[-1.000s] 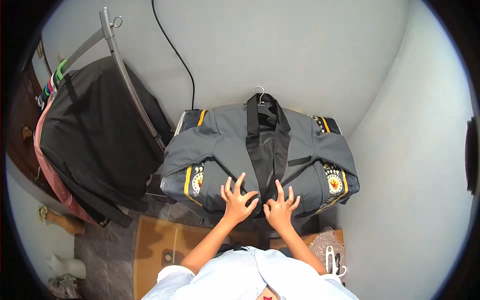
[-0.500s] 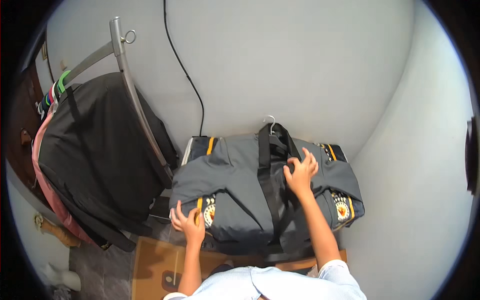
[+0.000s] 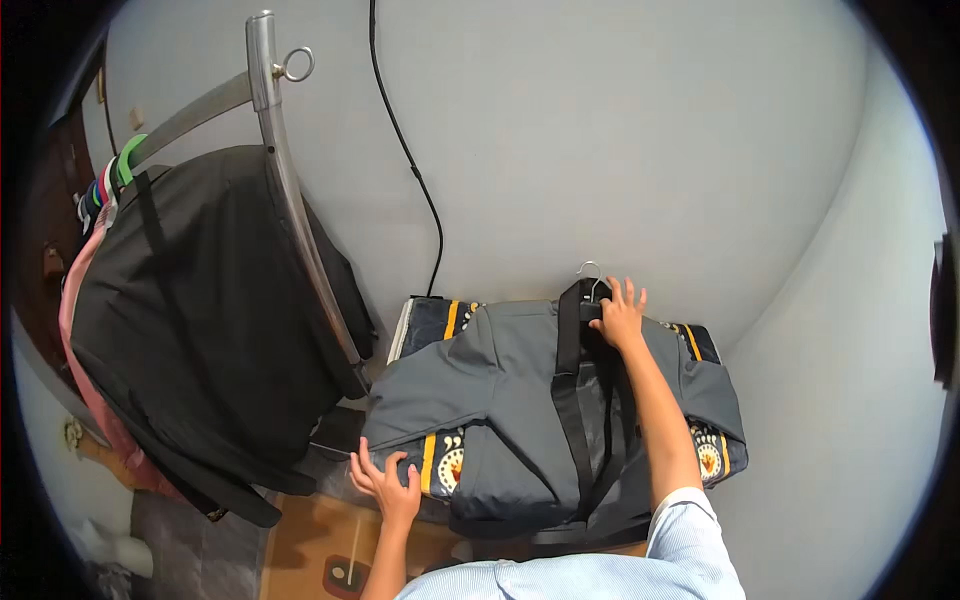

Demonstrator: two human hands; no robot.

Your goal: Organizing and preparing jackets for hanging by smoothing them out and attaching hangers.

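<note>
A grey jacket with a wide black collar band lies spread out, front up, on a dark cushion-like surface with a yellow-and-white patterned cover. A hanger is inside the jacket, its metal hook standing out above the collar. My right hand is at the collar beside the hook, thumb and forefinger on the black band and the other fingers raised. By the cuff of the left sleeve, my left hand has its fingers spread and partly bent, holding nothing.
To the left stands a metal clothes rack with a black garment and a pink one on it. A black cable runs down the grey wall. A brown cardboard-like sheet lies on the floor nearby.
My right hand has moved up along the collar to beside the hanger hook. The collar band lies straighter. My left hand stays by the left cuff; the whole view has shifted.
</note>
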